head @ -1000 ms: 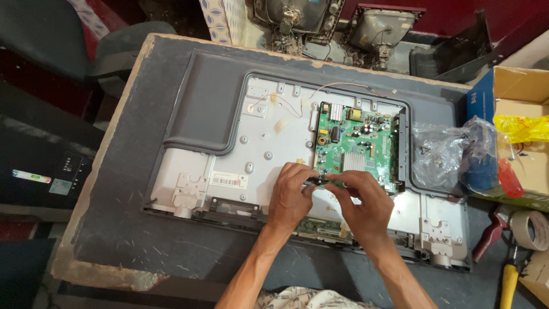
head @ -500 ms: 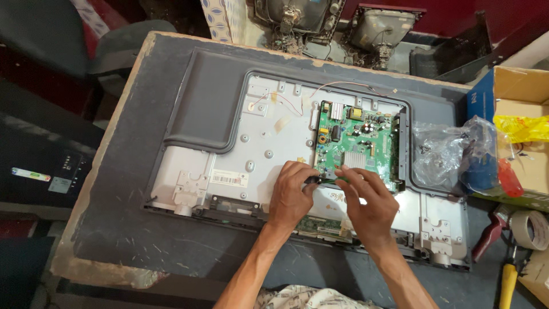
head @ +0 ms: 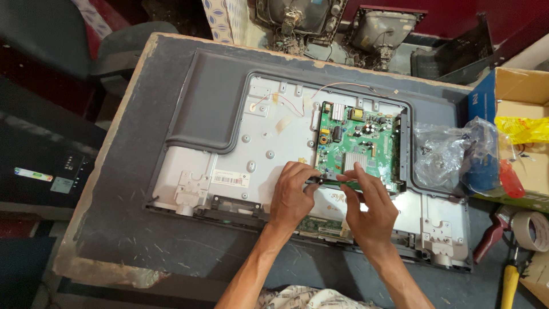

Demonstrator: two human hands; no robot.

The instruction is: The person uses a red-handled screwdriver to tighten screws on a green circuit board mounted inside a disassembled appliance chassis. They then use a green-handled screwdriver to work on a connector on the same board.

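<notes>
An opened flat television [head: 251, 149] lies back-up on a worn grey table [head: 131, 229], its white metal chassis bare. A green circuit board [head: 357, 146] is mounted right of centre. My left hand [head: 291, 197] and my right hand [head: 369, 206] meet at the board's lower edge. Both pinch a thin dark strip [head: 329, 181] that looks like a flat ribbon cable at its connector. A grey plastic back cover [head: 211, 100] still overlaps the set's upper left part. Thin red and white wires [head: 349, 87] run across the chassis above the board.
A crumpled clear plastic bag [head: 446, 154] lies right of the set. Beyond it stands a cardboard box [head: 523, 131] with a red-handled tool. A tape roll [head: 532, 229], red pliers [head: 486, 237] and a yellow-handled screwdriver [head: 509, 283] lie at lower right. Old picture tubes [head: 343, 23] sit behind the table.
My right hand has slid a little left and up, so its fingers now meet the left hand's at the board's lower edge. The left hand has barely moved.
</notes>
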